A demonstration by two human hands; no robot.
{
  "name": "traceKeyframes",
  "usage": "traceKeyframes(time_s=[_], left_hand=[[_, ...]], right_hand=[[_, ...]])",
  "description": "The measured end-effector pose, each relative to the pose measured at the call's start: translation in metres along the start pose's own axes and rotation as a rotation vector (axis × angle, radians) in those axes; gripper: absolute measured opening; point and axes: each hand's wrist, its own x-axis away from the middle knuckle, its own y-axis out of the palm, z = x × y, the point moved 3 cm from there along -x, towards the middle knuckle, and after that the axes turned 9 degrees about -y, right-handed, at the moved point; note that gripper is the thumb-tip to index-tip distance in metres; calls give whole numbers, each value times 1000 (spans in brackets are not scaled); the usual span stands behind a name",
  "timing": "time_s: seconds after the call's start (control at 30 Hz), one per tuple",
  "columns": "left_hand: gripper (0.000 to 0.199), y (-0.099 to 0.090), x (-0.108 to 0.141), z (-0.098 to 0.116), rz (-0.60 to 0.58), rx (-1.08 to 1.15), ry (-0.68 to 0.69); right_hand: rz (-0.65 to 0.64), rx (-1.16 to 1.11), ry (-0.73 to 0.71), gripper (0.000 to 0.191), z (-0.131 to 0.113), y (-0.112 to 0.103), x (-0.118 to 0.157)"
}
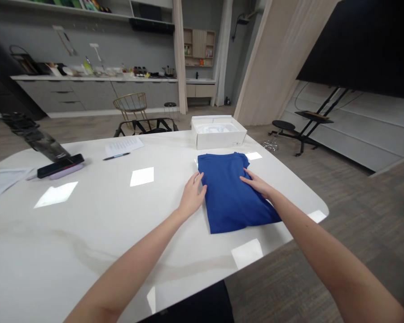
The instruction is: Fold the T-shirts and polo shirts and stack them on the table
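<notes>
A folded blue T-shirt point(232, 193) lies flat on the white marble-look table point(87, 237), with its collar end pointing away from me. My left hand point(191, 195) stands at the shirt's left edge, fingers spread and touching the fold. My right hand point(257, 185) rests flat on the shirt's upper right side, holding nothing. Just beyond the shirt is an open white cardboard box point(218, 140) with white wrapping inside, and its lid is not visible.
A paper sheet point(124, 146) and a pen point(116, 156) lie on the far table area. At left are a dark phone on a lilac base point(60, 167) and more paper point(5, 183). Chairs stand beyond the table, and a counter lines the far wall.
</notes>
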Motion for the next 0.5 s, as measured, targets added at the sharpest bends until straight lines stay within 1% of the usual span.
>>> traceKeyframes(time_s=[0.1,0.17,0.23,0.33,0.5], left_hand=[[47,-27,11,-9,-51,-95,-9],[46,-46,20,-19,-66,-143,-47],[46,-72,30,-33,-39,-186,-91],[46,-124,49,-60,38,-257,-160],[45,-232,89,-117,174,-388,-285]], right_hand=[[-49,-26,-27,86,-16,55,1],[-82,-42,-46,86,-28,99,0],[-120,-60,-65,87,-43,148,1],[-181,-87,-109,87,-67,226,5],[-298,-151,-165,93,-104,367,14]])
